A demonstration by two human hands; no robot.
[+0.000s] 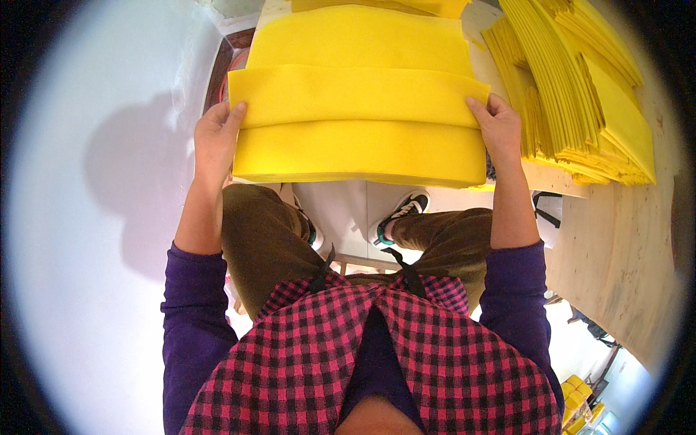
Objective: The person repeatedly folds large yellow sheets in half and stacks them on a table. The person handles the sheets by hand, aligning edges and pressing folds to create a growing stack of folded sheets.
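A wide yellow fabric sheet, felt-like and folded over at its near edge, stretches between my two hands. My left hand pinches its left corner, thumb on top. At the opposite corner my right hand grips the same way. Beneath the sheet lies a thick stack of yellow sheets, its layered near edge facing me. The fingers under the cloth are hidden on both sides.
To the right, a leaning pile of folded yellow pieces rests on a pale wooden table. A white wall stands close on my left. My legs and shoes are below the stack's near edge. More yellow bundles sit at the lower right.
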